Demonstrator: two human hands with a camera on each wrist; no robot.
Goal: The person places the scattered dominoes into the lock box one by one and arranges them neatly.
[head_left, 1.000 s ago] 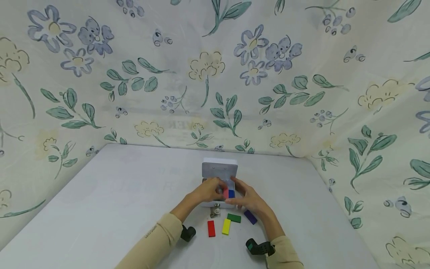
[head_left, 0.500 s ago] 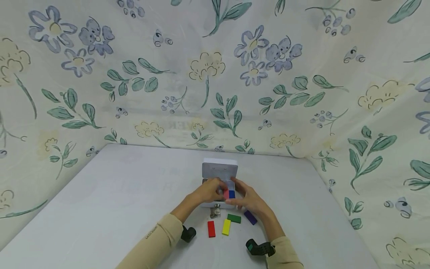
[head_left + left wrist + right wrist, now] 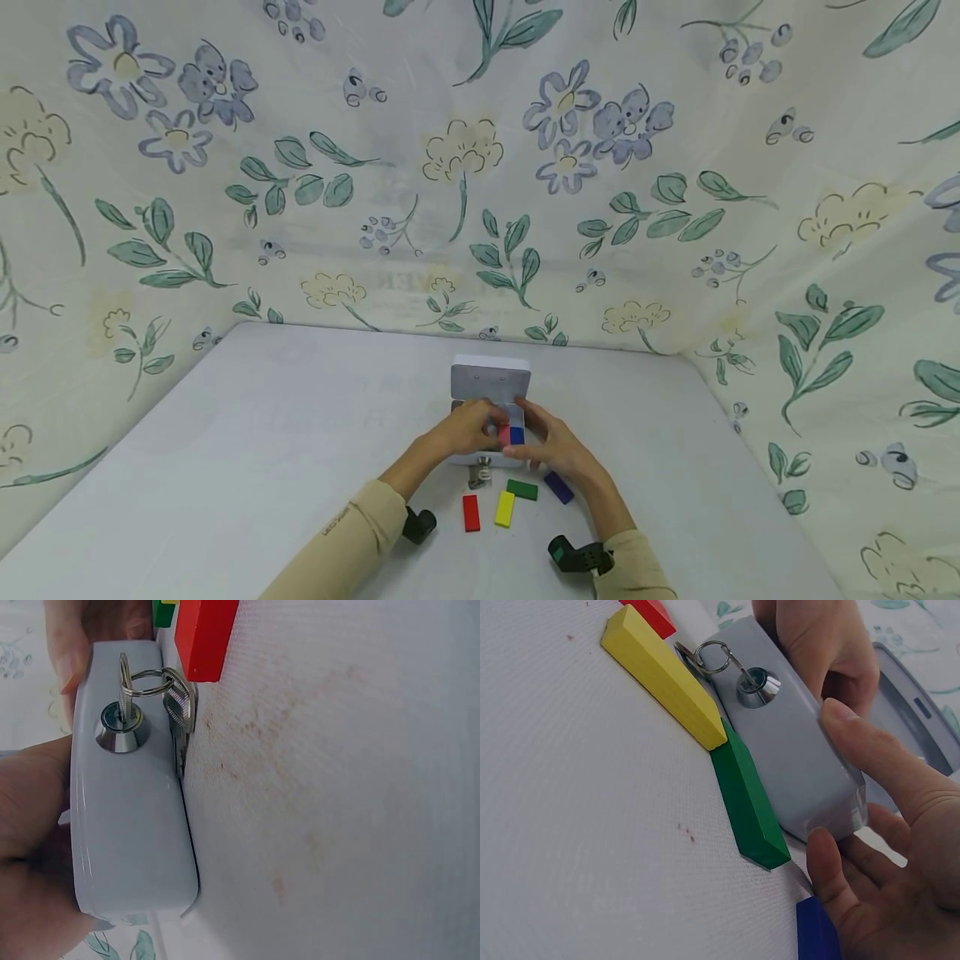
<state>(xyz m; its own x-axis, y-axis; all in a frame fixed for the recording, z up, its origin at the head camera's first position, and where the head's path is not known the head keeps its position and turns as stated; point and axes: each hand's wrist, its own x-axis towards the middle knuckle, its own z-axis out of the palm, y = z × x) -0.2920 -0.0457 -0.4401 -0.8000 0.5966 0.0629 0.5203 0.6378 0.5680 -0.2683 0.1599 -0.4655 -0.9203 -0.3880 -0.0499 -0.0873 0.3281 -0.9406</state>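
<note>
A small pale grey metal cash box (image 3: 491, 382) stands on the table with its lid raised. My left hand (image 3: 465, 427) reaches into it and pinches a pink block (image 3: 505, 435) beside a blue block (image 3: 517, 436) inside. My right hand (image 3: 558, 446) holds the box at its right end, thumb (image 3: 866, 742) at the front rim and other fingers along the side. In the left wrist view, a key sits in the front lock (image 3: 120, 733), and a second key (image 3: 180, 705) dangles from its ring. The inside of the box is hidden in both wrist views.
In front of the box lie a red block (image 3: 471, 513), a yellow block (image 3: 505, 508) and a green block (image 3: 522, 489). A dark blue block (image 3: 558, 487) is close by the right hand. Behind the white table (image 3: 337, 400) hangs a floral cloth (image 3: 390, 192).
</note>
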